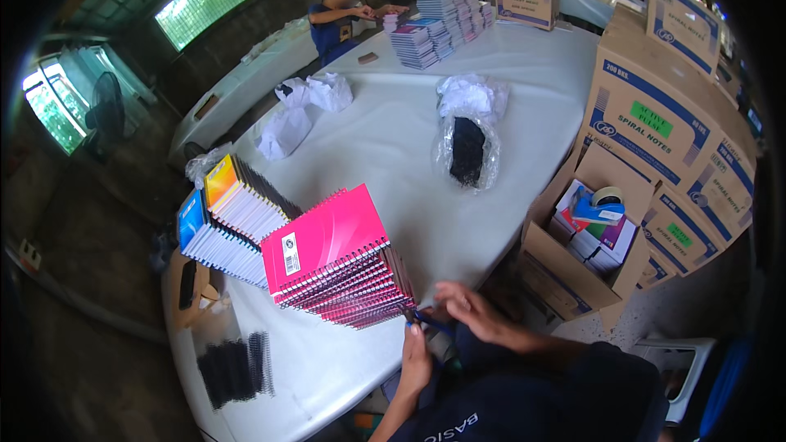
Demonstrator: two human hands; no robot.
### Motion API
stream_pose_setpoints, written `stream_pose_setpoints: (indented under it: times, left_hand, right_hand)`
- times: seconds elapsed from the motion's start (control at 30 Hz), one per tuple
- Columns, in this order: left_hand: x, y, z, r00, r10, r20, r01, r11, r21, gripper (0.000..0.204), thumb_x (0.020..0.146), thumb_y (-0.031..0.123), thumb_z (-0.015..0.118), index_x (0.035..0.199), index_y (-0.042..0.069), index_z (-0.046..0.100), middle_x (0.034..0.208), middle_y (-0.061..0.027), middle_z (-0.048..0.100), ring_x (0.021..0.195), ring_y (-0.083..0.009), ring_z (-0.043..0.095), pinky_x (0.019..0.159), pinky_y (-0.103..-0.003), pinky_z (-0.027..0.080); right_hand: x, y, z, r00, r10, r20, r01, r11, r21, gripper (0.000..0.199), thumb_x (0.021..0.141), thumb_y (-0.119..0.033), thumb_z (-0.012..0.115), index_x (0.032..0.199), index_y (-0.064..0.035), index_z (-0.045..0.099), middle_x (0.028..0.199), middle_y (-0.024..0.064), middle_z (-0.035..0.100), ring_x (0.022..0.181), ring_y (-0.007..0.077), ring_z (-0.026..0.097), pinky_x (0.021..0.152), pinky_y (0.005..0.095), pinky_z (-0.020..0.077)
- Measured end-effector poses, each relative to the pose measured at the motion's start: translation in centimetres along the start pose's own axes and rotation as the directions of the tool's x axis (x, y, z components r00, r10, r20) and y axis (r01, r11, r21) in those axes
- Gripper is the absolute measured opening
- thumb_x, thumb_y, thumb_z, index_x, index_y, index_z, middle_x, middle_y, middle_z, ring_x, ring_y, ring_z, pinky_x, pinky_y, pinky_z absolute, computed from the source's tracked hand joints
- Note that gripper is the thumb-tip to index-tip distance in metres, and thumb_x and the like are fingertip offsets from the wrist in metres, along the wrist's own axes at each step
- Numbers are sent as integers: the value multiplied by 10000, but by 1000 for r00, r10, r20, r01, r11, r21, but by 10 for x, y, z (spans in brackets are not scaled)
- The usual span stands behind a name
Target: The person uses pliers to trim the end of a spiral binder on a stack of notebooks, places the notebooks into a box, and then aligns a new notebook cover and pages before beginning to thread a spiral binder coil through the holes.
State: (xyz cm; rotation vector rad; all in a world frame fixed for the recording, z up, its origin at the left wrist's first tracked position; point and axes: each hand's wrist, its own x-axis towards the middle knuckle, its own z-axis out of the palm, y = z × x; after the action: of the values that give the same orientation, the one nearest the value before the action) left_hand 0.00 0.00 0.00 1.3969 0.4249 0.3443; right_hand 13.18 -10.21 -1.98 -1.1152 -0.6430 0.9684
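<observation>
A tall stack of pink spiral notebooks [327,237] stands on the table in front of me, black wire bindings facing my side. At its lower right corner, my left hand [416,360] is closed on small pliers [409,312] with dark jaws and blue handles. The jaws are close to the notebooks' spiral ends; whether they touch a wire cannot be made out. My right hand [467,308] hovers just right of the pliers, fingers apart and seemingly holding nothing. Behind the pink stack are yellow-covered notebooks [233,196] and blue-covered notebooks [209,233].
Black spiral coils [236,370] lie at the table's near left. Plastic-wrapped black material [468,151] and white plastic bags [286,127] rest farther back. An open carton [565,274] holding a blue tape dispenser [598,208] is at right, by stacked cartons [647,115]. A person [334,16] works beside notebook piles [434,29].
</observation>
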Motion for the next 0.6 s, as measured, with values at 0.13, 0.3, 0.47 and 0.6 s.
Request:
stream_pose_setpoints:
  times: [0.13,0.3,0.47,0.6]
  left_hand:
    - [24,-6,34,977,208,-40,-179,911,372,633,976,474,187,1269,-46,398,1279,-213,425,1199,-321,408,1041,-389,274]
    - [30,16,52,987,161,20,-161,953,257,704,958,530,179,1343,-44,311,1362,-212,356,1265,-315,356,1066,-387,246]
    - [2,14,5,1000,7,-10,-6,995,102,491,980,338,391,1313,-23,408,1260,-181,508,1188,-233,460,1014,-318,320]
    - [-22,-2,-25,989,-7,-146,13,999,37,459,962,348,439,1236,-16,490,1086,-123,609,1039,-184,552,954,-323,379]
  right_hand:
    - [-12,31,26,978,-178,-105,190,975,113,667,929,-404,495,1394,-19,212,1368,134,327,1283,208,314,1045,329,272]
    - [5,38,-16,994,103,-47,-70,881,467,537,897,-315,564,1331,-95,337,1186,68,474,1126,179,460,940,341,385]
    - [60,-30,-46,963,103,-250,0,926,378,405,872,-252,584,1234,-129,451,1009,46,557,960,167,551,797,351,468]
    - [109,-34,-104,994,53,-95,-17,939,343,396,852,-250,605,1209,-132,483,986,59,571,961,194,562,799,379,469]
